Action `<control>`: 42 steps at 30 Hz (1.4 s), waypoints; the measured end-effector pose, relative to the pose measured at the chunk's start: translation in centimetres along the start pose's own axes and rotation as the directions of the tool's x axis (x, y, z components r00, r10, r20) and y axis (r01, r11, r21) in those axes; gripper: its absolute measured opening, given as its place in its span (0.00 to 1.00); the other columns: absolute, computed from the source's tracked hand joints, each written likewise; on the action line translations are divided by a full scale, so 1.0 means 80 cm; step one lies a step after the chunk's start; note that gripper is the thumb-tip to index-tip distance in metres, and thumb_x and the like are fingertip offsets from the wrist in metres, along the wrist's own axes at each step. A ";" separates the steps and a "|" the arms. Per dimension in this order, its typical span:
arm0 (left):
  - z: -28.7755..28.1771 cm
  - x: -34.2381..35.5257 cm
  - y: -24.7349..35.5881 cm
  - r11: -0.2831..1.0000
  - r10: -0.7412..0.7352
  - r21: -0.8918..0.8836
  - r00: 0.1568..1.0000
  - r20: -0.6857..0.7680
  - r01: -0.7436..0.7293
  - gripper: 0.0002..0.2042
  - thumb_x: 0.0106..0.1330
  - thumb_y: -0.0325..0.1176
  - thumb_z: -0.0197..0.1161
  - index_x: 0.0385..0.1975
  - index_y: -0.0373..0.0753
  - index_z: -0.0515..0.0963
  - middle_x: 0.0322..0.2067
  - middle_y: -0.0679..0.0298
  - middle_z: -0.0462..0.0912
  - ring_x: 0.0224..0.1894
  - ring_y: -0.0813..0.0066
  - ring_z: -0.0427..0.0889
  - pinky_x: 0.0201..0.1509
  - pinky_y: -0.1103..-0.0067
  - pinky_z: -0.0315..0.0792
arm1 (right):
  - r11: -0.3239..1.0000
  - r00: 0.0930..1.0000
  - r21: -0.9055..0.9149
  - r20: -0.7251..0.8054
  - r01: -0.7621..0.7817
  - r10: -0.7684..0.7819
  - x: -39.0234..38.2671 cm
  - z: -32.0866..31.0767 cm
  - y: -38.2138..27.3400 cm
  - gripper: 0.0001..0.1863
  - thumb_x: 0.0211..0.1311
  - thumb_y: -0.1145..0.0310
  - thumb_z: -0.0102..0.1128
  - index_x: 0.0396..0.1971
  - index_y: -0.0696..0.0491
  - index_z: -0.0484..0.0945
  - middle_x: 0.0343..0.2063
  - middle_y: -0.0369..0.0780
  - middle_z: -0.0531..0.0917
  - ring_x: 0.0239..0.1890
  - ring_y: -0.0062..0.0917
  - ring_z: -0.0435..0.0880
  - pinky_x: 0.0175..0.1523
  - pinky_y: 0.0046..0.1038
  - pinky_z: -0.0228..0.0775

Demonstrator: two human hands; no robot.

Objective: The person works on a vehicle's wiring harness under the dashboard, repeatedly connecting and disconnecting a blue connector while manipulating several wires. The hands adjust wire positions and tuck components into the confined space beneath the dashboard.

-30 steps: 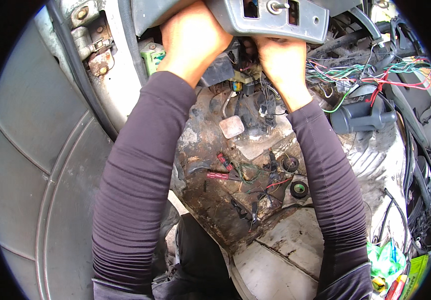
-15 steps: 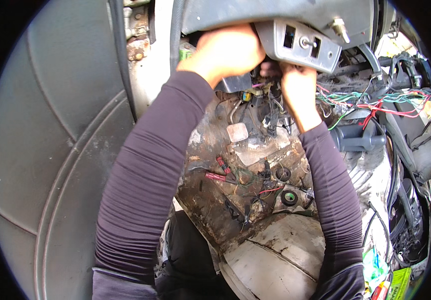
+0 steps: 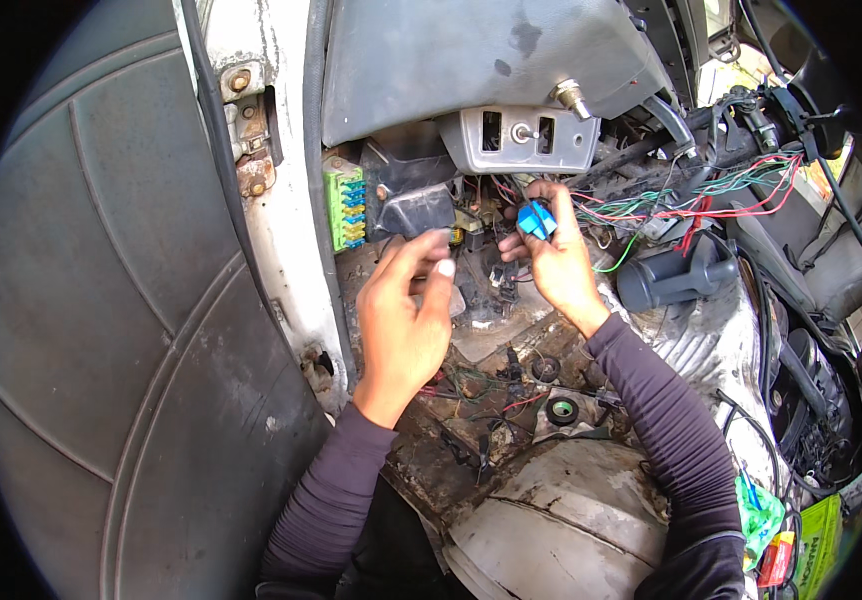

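My right hand (image 3: 561, 265) grips a small blue plastic connector (image 3: 537, 221) between thumb and fingers, just below the grey switch panel (image 3: 519, 140). A thin dark wire appears to run up from the connector toward that panel. To its left, my left hand (image 3: 406, 325) hangs in the air with fingers bent and thumb apart from the index finger, nothing visible between them. Up and left of that hand, a green fuse box (image 3: 335, 212) with blue and yellow fuses is fixed beside the door pillar.
The grey door panel (image 3: 101, 300) fills the left side. Red, green and white loose wires (image 3: 711, 195) cross at the right, above a dark steering column cover (image 3: 676, 278). On the rusty floor lie a tape roll (image 3: 562, 410) and wire scraps. A pale dome-shaped housing (image 3: 561, 510) rises in front.
Both hands have come down from under the dashboard, the left one most. The blue connector now shows in my right hand, and the fuse box is uncovered. The view has shifted.
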State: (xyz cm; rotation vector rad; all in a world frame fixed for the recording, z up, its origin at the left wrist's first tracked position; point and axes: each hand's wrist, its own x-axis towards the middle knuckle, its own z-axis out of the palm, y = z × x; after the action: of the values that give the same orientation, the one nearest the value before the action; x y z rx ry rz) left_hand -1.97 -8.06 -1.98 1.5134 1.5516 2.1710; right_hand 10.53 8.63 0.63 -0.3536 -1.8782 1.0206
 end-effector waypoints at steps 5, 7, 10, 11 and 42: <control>0.054 0.054 0.018 0.996 0.089 -0.026 0.995 -0.041 -0.091 0.20 0.71 0.37 0.67 0.51 0.25 0.80 0.36 0.53 0.88 0.34 0.69 0.87 0.38 0.72 0.79 | 0.879 0.946 -0.349 0.090 0.324 -0.313 -0.015 0.012 0.014 0.30 0.59 0.89 0.47 0.61 0.51 0.65 0.52 0.51 0.80 0.51 0.44 0.84 0.53 0.38 0.77; 0.068 0.079 0.022 0.988 0.011 0.156 1.000 -0.023 -0.007 0.18 0.68 0.40 0.68 0.43 0.26 0.83 0.29 0.47 0.87 0.31 0.52 0.88 0.40 0.64 0.79 | 0.891 0.967 -0.376 0.075 0.253 -0.243 -0.018 0.014 0.021 0.34 0.58 0.88 0.48 0.67 0.52 0.64 0.59 0.55 0.77 0.62 0.51 0.77 0.64 0.40 0.70; 0.097 0.096 0.019 0.902 0.331 0.335 0.934 -0.130 -0.273 0.13 0.67 0.36 0.64 0.31 0.30 0.84 0.24 0.44 0.83 0.27 0.46 0.85 0.33 0.61 0.77 | 0.888 0.960 -0.365 0.123 0.280 -0.252 -0.019 0.015 0.030 0.35 0.62 0.85 0.50 0.71 0.53 0.63 0.62 0.52 0.78 0.65 0.43 0.76 0.68 0.39 0.67; 0.101 0.101 0.016 0.870 0.352 0.408 0.929 -0.117 -0.278 0.11 0.66 0.34 0.63 0.31 0.30 0.83 0.25 0.43 0.83 0.29 0.42 0.85 0.35 0.59 0.78 | 0.903 0.965 -0.343 0.131 0.259 -0.227 -0.018 0.015 0.033 0.37 0.61 0.85 0.50 0.73 0.52 0.62 0.63 0.52 0.77 0.67 0.43 0.74 0.69 0.38 0.65; 0.015 0.147 0.040 0.877 0.299 0.351 0.944 0.139 -0.329 0.07 0.60 0.26 0.59 0.34 0.32 0.82 0.26 0.46 0.84 0.33 0.44 0.86 0.39 0.59 0.78 | 1.000 0.959 0.017 0.283 -0.008 0.003 0.028 -0.022 -0.078 0.25 0.66 0.60 0.71 0.55 0.61 0.77 0.38 0.41 0.87 0.31 0.16 0.82 0.37 0.24 0.78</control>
State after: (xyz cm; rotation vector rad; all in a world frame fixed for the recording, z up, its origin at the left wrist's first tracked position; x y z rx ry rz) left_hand -5.70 -2.35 8.24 2.0719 1.8850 2.0063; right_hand 11.90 7.08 7.14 -0.2098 -2.1213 1.1392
